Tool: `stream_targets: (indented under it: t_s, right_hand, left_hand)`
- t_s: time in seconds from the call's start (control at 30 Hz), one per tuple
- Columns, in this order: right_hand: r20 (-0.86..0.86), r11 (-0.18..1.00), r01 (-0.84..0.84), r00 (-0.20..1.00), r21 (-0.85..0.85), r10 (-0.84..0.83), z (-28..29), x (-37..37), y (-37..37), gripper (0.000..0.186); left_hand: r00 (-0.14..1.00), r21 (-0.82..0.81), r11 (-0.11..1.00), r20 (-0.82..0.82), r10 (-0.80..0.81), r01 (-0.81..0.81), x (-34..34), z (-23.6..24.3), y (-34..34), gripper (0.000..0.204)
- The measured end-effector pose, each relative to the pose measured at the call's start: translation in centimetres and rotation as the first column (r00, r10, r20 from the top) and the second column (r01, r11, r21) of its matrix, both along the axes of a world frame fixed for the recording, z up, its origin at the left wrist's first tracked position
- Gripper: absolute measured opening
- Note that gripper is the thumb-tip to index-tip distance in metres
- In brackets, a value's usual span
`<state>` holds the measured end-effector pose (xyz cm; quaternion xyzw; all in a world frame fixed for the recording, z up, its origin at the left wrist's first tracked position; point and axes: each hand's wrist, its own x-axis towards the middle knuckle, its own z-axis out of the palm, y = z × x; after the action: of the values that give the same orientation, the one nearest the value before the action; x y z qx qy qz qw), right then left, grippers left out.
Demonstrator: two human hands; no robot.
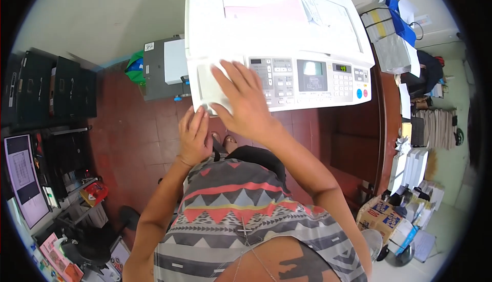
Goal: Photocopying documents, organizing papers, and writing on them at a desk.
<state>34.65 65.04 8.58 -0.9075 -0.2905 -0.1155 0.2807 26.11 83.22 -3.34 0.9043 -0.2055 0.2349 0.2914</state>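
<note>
A large white copier (318,97) stands in front of me, its control panel along the near edge. At the panel's left end lies a flat pale surface (210,85); whether it is a stack of paper or part of the machine I cannot tell. My right hand (243,100) is over that surface, fingers stretched and slightly smeared, thumb toward the near left corner. At that corner my left hand (195,136) touches the edge with its fingertips, fingers extended and thumb apart. No held thing shows in either hand.
Pink and white papers (271,10) lie on the copier's top. A grey tray unit (156,72) juts out at its left. Dark filing cabinets (61,87) and a lit monitor (23,179) stand at left. Paper stacks (392,51) and a cardboard box (379,215) are at right.
</note>
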Motion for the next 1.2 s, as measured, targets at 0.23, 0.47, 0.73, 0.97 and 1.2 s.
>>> stream_targets:
  t_s: [0.23, 0.47, 0.73, 0.97, 1.2]
  right_hand:
    - [-0.034, 0.993, -0.006, 0.999, -0.115, 0.002, -1.5, 3.5, 4.7, 0.089]
    - [-0.110, 0.985, 0.049, 0.992, -0.164, -0.067, -1.6, 3.6, 6.7, 0.088]
    - [-0.106, 0.967, 0.189, 0.972, -0.172, -0.209, -2.9, 4.3, 9.7, 0.087]
    - [0.002, 0.944, 0.242, 0.969, -0.224, -0.248, -3.4, 5.6, 10.9, 0.087]
    - [0.029, 0.939, 0.262, 0.965, -0.221, -0.262, -3.9, 5.6, 11.6, 0.087]
  left_hand:
    - [0.998, -0.105, 0.994, -0.064, -0.025, 0.018, -0.2, -1.0, 0.6, 0.075]
    - [0.714, -0.209, 0.974, -0.696, -0.081, -0.093, 2.2, -8.2, 9.9, 0.069]
    - [0.166, 0.238, 0.962, -0.962, 0.215, 0.131, 3.1, -25.5, 26.9, 0.055]
    - [0.286, 0.213, 0.977, -0.936, 0.203, 0.002, 7.9, -30.6, 30.0, 0.050]
    - [0.183, 0.118, 0.975, -0.971, 0.153, -0.189, 11.7, -29.5, 28.3, 0.047]
